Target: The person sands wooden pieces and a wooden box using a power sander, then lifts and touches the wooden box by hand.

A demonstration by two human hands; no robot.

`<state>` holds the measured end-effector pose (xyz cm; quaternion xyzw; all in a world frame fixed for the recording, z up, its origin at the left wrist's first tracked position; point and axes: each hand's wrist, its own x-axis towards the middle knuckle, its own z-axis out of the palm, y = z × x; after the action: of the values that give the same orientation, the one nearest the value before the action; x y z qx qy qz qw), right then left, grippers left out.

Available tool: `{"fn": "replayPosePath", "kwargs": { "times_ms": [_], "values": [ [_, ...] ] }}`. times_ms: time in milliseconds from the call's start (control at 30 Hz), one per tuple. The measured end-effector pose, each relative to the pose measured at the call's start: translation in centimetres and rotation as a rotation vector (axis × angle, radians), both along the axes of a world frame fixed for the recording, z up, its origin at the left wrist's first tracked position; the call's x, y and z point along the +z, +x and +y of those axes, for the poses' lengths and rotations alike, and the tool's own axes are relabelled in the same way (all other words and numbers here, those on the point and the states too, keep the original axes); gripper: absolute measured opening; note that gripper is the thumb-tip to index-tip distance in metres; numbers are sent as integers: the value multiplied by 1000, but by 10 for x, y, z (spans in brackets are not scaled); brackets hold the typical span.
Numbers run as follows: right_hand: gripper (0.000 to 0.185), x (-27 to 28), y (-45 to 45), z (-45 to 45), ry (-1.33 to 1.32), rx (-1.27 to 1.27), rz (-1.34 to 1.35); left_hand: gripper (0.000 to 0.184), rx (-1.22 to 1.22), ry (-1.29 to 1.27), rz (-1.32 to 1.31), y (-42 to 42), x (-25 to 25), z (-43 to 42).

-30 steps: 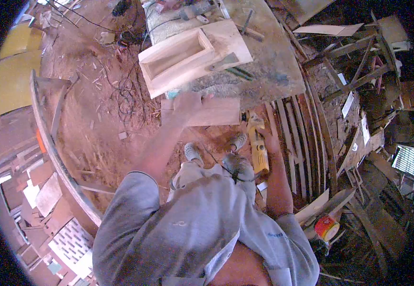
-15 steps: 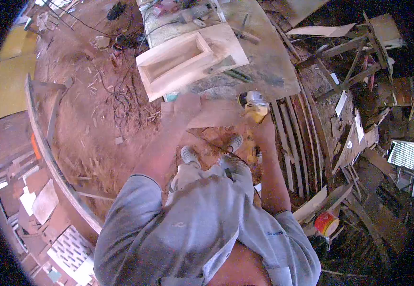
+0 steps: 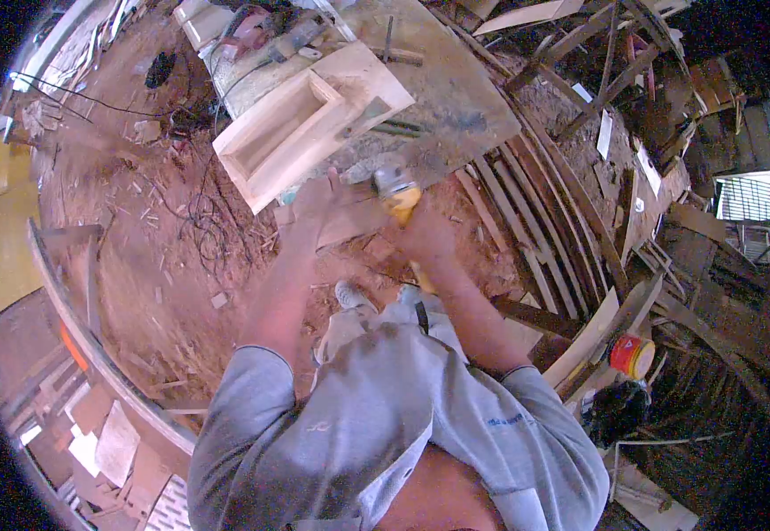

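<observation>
In the head view my right hand [image 3: 426, 234] is wrapped around a yellow angle grinder [image 3: 402, 202]. The grinder's silver head lies against a flat wooden board [image 3: 349, 223] at the near edge of the worktable. My left hand [image 3: 316, 196] grips the same board toward its left end, its fingers partly blurred. Just beyond the board, a pale wooden frame [image 3: 270, 164] with a rectangular recess rests on the worktable [image 3: 464, 106].
Tools and cables [image 3: 265, 44] lie at the table's far end. Long wooden slats [image 3: 526, 230] stand to the right, near a red and yellow can [image 3: 631, 356]. Cords [image 3: 212, 221] and wood scraps litter the dirt floor at left. A curved plank [image 3: 92, 345] borders it.
My right hand has brought the grinder left along the board, closer to my left hand. The left hand stays on the board. The whole view has turned and shifted.
</observation>
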<state>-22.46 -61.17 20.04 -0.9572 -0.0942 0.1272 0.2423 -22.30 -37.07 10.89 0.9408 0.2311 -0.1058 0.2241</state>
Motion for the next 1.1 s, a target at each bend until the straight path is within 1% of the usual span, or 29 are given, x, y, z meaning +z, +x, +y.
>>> {"fn": "replayPosePath", "kwargs": {
  "times_ms": [100, 167, 200, 233, 267, 333, 433, 467, 533, 633, 700, 733, 800, 867, 900, 967, 1033, 1067, 1100],
  "values": [
    [84, -13, 23, -36, -138, -105, 25, 77, -22, 12, -73, 0, -18, 2],
    [87, -24, 23, -47, -138, -99, -13, 77, -1, -29, -62, 5, -23, 6],
    [89, -33, 13, -54, -90, -63, -84, 77, 6, -52, -56, 7, -25, 6],
    [90, -32, 1, -54, -79, -51, -69, 76, -9, -68, -65, 6, -13, 3],
    [91, -32, -12, -54, -69, -38, -53, 73, -42, -86, -61, 3, -1, -1],
    [89, -5, -41, -16, -109, -53, 146, 68, -161, -147, -54, -1, 20, -7],
    [80, 15, -55, 1, -74, 39, 140, 61, -308, -198, -25, -5, 28, -8],
    [79, 15, -54, -2, -63, -6, 131, 58, -334, -198, -20, -6, 29, -8],
    [75, 13, -49, -18, -46, -87, 112, 53, -348, -181, -34, -7, 25, -5],
    [77, 6, -37, -52, 75, -123, -114, 46, -321, -143, -105, -10, 14, -5],
    [76, 2, -39, -56, -26, -117, -22, 41, -275, -112, -196, -13, 12, -4],
    [76, 4, -44, -51, -76, -105, 23, 39, -231, -113, -262, -19, 12, -4],
    [74, 8, -61, -25, -17, -11, -31, 34, -157, -109, -386, -22, 13, -2],
    [75, 16, -69, 7, -203, 73, 253, 30, -24, -153, -569, -26, 16, 5],
    [76, 14, -72, 18, -120, 155, 217, 28, 84, -197, -690, -29, 12, 12],
    [76, 13, -76, 41, -127, 265, 178, 25, 341, -308, -901, -51, 4, 31],
    [79, 7, -79, 56, -127, 357, 115, 21, 640, -426, -1030, -103, -18, 51],
    [82, -5, -82, 62, -119, 400, 73, 19, 794, -484, -1093, -144, -31, 58],
    [86, -11, -84, 69, -110, 446, 31, 19, 878, -450, -1038, -175, -29, 48]
  ]
}}
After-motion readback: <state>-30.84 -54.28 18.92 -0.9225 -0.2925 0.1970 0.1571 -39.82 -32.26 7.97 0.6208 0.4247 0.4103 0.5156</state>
